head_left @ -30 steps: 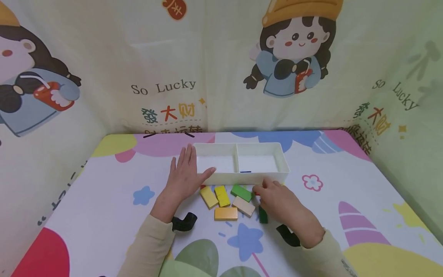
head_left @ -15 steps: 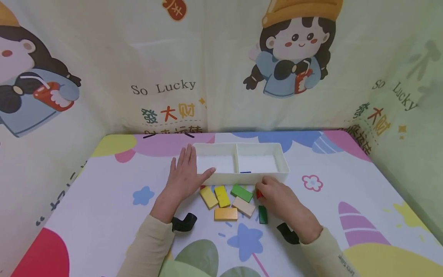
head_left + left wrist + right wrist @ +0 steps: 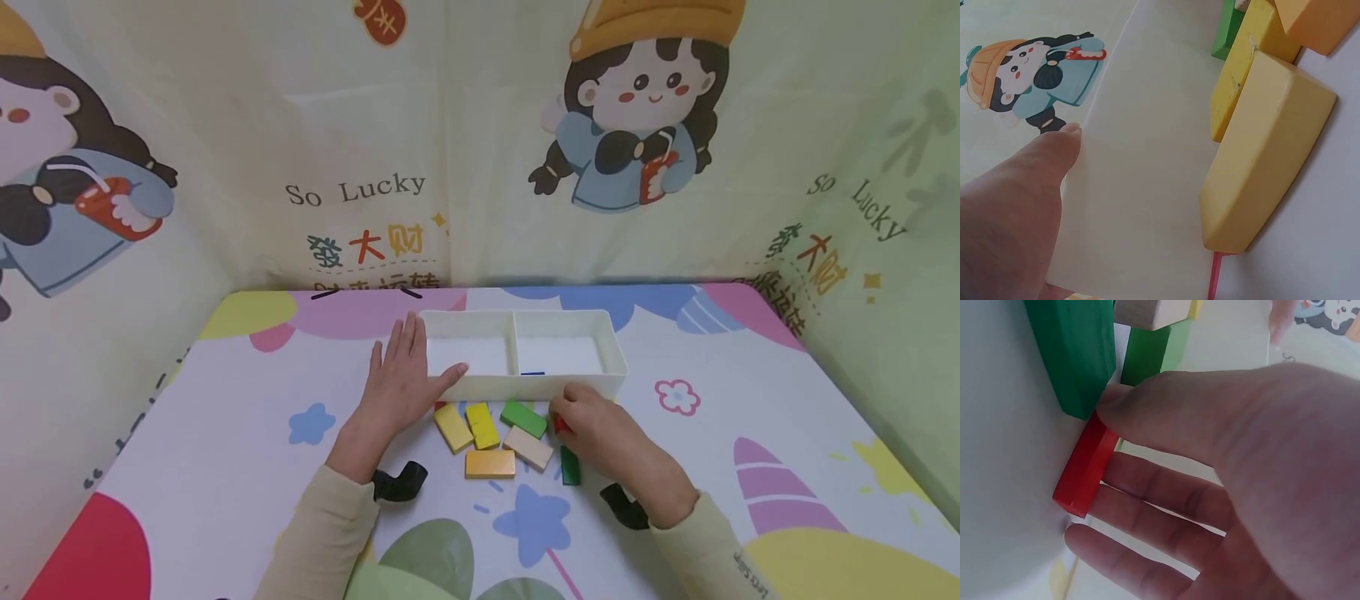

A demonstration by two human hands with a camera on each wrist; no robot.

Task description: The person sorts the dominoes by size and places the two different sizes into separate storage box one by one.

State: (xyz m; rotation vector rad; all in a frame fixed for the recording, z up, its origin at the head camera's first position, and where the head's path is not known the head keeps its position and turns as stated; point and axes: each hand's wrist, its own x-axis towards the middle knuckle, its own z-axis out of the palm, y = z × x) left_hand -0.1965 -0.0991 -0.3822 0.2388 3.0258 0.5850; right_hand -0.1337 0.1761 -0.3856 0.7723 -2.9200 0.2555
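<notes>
In the head view my left hand [image 3: 397, 387] rests against the left end of a white two-compartment box [image 3: 487, 388], fingers straight and thumb over the front wall. My right hand [image 3: 603, 433] is at the front wall's right part. Its thumb and fingers pinch a red block [image 3: 1085, 469], mostly hidden in the head view. Close to that hand lies a dark green block [image 3: 571, 467]. Left of it are a light green block [image 3: 523, 419], a pale wood block [image 3: 528, 448], an orange block [image 3: 490, 465], a yellow block [image 3: 482, 426] and a tan-yellow block [image 3: 453, 428].
A small blue edge [image 3: 532, 373] shows inside the right compartment. A thin red strip [image 3: 1214, 275] pokes out by the tan-yellow block; its kind is unclear. Black curved wrist pieces [image 3: 401, 482] sit beneath both wrists. A patterned cloth covers the table [image 3: 225, 467].
The right hand has shifted slightly and its fingers have drawn in around the red block, leaving more of the dark green block visible. The left hand stays in place.
</notes>
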